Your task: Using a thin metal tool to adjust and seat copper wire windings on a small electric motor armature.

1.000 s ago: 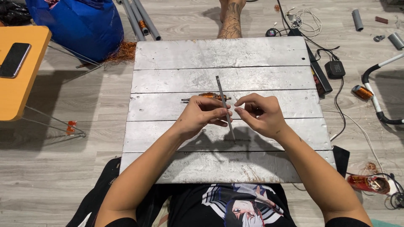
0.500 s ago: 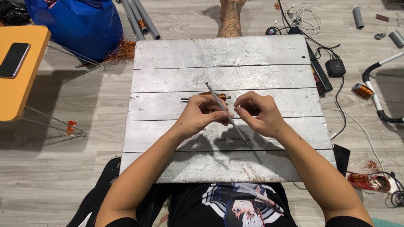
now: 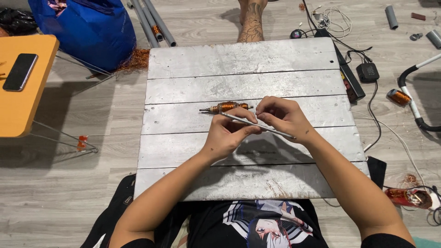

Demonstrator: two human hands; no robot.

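Both hands meet over the middle of a grey plank board [image 3: 248,59] that lies across my lap. My left hand [image 3: 227,133] and my right hand [image 3: 282,117] together grip a thin grey metal rod [image 3: 275,131], which now lies nearly level, slanting from upper left to lower right. Just beyond my fingers, a small spindle wound with copper wire [image 3: 225,107] rests on the board, close to my left fingertips.
A yellow table [image 3: 20,92] with a black phone [image 3: 19,71] stands at the left, a blue bag [image 3: 89,27] and grey tubes [image 3: 154,23] behind it. A bare foot [image 3: 251,20] lies beyond the board. Cables, a power strip [image 3: 347,69] and copper coils [image 3: 398,97] are on the right.
The rod has swung from standing almost upright between my hands to lying nearly flat, its far end going left. My hands stayed in place over the board.
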